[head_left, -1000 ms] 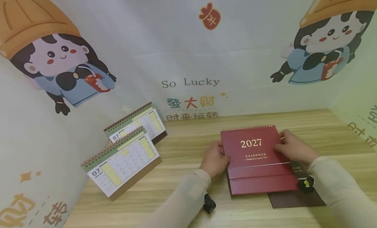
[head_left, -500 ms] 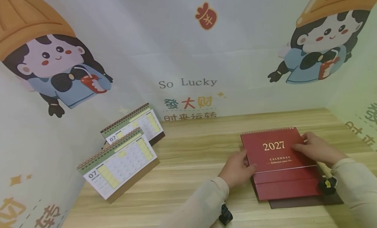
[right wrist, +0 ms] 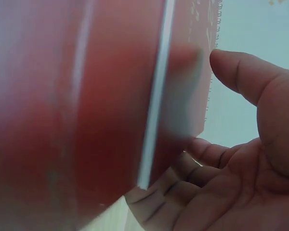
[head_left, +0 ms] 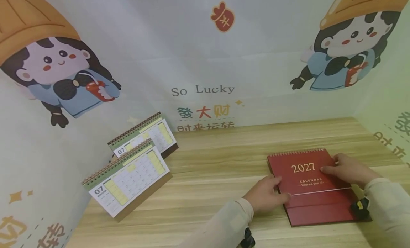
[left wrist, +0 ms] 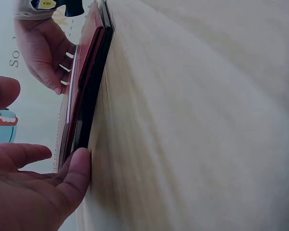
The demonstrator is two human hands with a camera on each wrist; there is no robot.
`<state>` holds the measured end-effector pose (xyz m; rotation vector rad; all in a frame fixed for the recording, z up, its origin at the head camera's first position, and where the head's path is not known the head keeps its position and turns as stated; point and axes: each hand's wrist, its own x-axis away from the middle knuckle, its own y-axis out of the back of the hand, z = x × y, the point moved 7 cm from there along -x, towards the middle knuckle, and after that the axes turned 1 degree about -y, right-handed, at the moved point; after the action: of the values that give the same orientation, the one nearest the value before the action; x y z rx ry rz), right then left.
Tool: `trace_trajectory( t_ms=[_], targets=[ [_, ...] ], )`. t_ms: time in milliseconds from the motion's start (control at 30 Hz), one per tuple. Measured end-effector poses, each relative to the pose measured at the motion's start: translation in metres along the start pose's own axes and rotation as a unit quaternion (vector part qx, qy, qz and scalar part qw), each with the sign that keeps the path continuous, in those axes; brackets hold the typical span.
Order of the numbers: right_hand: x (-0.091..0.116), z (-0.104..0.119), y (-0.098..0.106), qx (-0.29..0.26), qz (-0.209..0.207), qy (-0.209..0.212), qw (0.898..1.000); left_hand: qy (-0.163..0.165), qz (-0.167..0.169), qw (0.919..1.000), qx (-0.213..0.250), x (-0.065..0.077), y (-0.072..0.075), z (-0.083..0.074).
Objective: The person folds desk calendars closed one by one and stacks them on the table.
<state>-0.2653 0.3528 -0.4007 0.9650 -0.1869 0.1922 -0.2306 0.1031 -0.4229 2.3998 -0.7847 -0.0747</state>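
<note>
A red desk calendar [head_left: 307, 180] marked 2027 lies at the right of the table on top of a dark calendar, whose edge [left wrist: 90, 115] shows beneath it in the left wrist view. Fingers of my left hand [head_left: 264, 194] touch the stack's left edge; in the left wrist view the thumb stays apart from the cover. My right hand [head_left: 355, 169] holds the red calendar by its right edge, thumb over the cover and fingers beside or behind the edge. That cover is large and blurred in the right wrist view, with the thumb [right wrist: 236, 70] near the spiral end.
Two tent-standing desk calendars turned to month 07 are at the left: a nearer one [head_left: 128, 180] partly overlaps a farther one [head_left: 144, 134]. Printed cloth walls [head_left: 153, 38] border the wooden table [head_left: 208, 169] at the back and sides.
Both hands have moved the red calendar to the right, then down and nearer, over the dark one, which it now mostly covers. The view has shifted slightly.
</note>
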Motion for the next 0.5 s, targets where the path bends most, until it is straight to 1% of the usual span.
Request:
trace_trajectory(
  t_ms=[100, 333, 500],
  targets=[
    [-0.0007, -0.0017, -0.0017, -0.003, -0.003, 0.004, 1.0, -0.006, 0.0, 1.0, -0.004, -0.002, -0.0007, -0.0001],
    [0.0008, -0.0026, 0.0011, -0.02, 0.003, -0.005, 1.0, 0.0, 0.01, 0.9999, -0.012, -0.0049, -0.002, -0.0021],
    [-0.0005, -0.0026, -0.0002, 0.026, 0.016, 0.002, 1.0, 0.001, 0.02, 0.9994, -0.028, -0.0065, -0.0032, -0.0037]
  ],
)
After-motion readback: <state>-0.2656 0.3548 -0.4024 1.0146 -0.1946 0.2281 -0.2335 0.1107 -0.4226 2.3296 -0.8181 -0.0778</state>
